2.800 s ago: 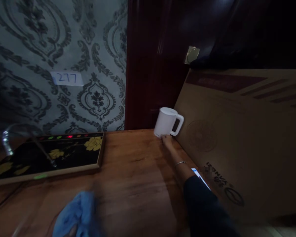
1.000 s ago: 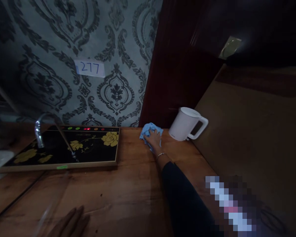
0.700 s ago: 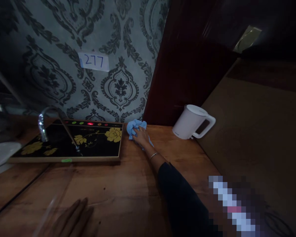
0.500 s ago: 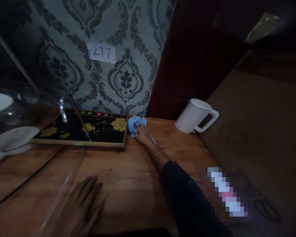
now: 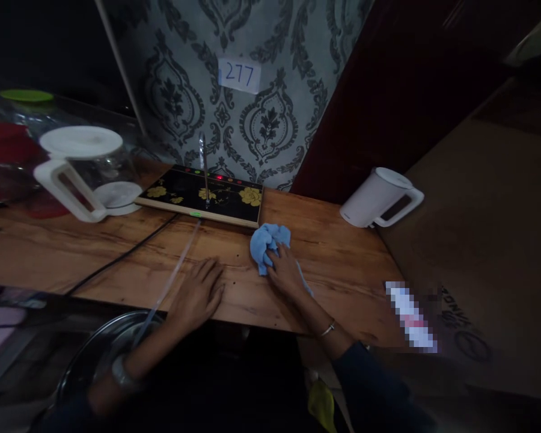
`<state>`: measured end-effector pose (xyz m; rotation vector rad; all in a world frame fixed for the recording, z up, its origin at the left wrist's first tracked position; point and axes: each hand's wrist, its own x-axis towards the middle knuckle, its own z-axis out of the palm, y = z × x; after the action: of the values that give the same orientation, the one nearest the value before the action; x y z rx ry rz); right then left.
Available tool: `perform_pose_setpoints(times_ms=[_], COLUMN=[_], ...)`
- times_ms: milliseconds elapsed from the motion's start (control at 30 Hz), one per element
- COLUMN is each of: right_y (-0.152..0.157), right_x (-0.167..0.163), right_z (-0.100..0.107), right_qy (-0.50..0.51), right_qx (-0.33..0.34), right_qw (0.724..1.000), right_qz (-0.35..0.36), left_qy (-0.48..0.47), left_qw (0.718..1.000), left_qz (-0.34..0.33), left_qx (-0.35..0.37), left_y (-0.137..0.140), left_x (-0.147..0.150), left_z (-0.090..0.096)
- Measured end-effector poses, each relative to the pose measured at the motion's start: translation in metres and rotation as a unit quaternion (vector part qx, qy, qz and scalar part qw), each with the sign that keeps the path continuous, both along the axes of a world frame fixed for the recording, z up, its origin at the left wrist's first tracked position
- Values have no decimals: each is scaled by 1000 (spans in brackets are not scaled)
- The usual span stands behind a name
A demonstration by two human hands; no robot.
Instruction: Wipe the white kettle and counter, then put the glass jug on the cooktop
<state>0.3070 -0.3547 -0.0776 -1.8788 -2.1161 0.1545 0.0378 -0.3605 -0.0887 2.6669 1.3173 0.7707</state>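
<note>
A crumpled blue cloth (image 5: 270,237) lies on the wooden counter (image 5: 329,264), just off the front right corner of a black panel with gold flowers (image 5: 225,198). My right hand (image 5: 287,270) presses on the cloth with its fingers curled into it; a thin bracelet circles that wrist. Resting flat near the counter's front edge, my left hand (image 5: 198,294) has its fingers stretched out and holds nothing. Beside that hand a clear tube (image 5: 175,270) runs from the panel over the edge.
A white electric kettle (image 5: 373,198) stands at the back right, next to a cardboard box (image 5: 478,240). On the left are a glass pitcher with white lid and handle (image 5: 81,144) and a black cable (image 5: 121,255). A metal basin (image 5: 90,343) sits below the counter edge.
My right hand has drawn the cloth from beside the panel toward the counter's front. My left hand stays flat on the counter. The view has shifted left and down, showing the pitcher and basin.
</note>
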Motion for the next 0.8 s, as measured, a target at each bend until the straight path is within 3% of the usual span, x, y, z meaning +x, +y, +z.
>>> perform_pose_setpoints(times_ms=[200, 333, 433, 567, 700, 800], right_y=[-15, -35, -57, -82, -89, -79], right_x=[-62, -117, -129, -88, -15, 40], right_z=[13, 19, 18, 10, 0, -3], right_qy=[24, 33, 35, 39, 32, -3], right_qx=[-6, -22, 8, -9, -9, -6], right_qw=[1000, 992, 990, 995, 998, 985], right_qz=[1, 122, 140, 96, -46, -171], left_qy=[-58, -104, -135, -136, -102, -69], left_qw=[998, 994, 989, 989, 994, 997], left_qz=[18, 11, 4, -11, -12, -15], left_qx=[25, 44, 60, 59, 44, 40], left_y=[-4, -3, 0, 7, 12, 15], left_x=[-4, -9, -12, -13, -11, -9], left_z=[3, 6, 5, 1, -4, -4])
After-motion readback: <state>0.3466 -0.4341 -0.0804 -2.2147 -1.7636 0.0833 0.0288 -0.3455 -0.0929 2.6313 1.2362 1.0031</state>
